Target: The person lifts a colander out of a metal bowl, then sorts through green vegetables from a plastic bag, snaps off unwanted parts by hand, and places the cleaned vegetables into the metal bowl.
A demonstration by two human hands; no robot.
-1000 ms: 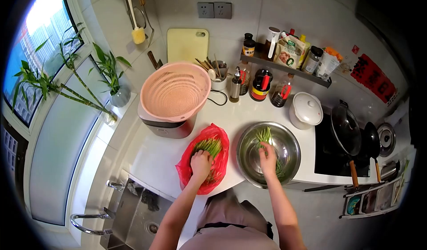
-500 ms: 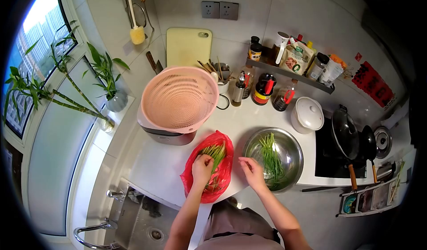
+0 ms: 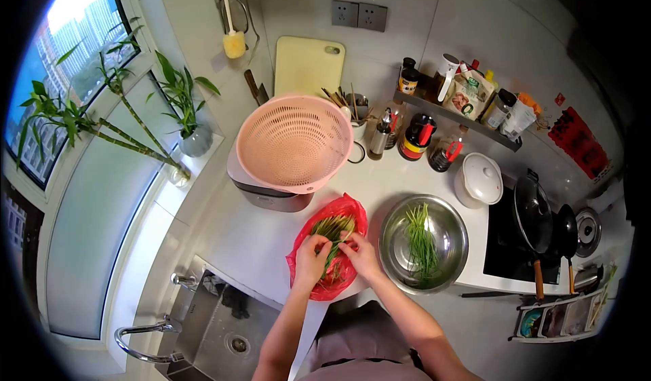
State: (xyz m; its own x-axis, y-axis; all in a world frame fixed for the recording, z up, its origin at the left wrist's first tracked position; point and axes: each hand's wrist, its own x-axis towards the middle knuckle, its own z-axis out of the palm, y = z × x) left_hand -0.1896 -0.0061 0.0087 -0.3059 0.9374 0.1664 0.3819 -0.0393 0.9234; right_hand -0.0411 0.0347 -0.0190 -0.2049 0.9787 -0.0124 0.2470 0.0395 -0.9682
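A red plastic bag (image 3: 295, 253) lies open on the counter, holding a bunch of green stalks (image 3: 333, 226). Over its mouth my left hand (image 3: 312, 253) is closed, with stalks at its fingertips. Close beside it, my right hand (image 3: 358, 251) is closed too, its fingers pinched at the stalks. To the right of the bag, a steel bowl (image 3: 449, 237) contains a pile of long green stalks (image 3: 422, 245), and neither hand touches it.
A pink colander (image 3: 295, 143) rests on a grey appliance (image 3: 271, 199) behind the bag. The sink (image 3: 220, 327) is at lower left. Bottles (image 3: 415, 139), a white lidded pot (image 3: 479, 179) and a stove (image 3: 502, 245) with pans stand at the right.
My right hand has left the steel bowl, where the stalks now lie, and moved left to the red bag beside my left hand. The view has shifted slightly.
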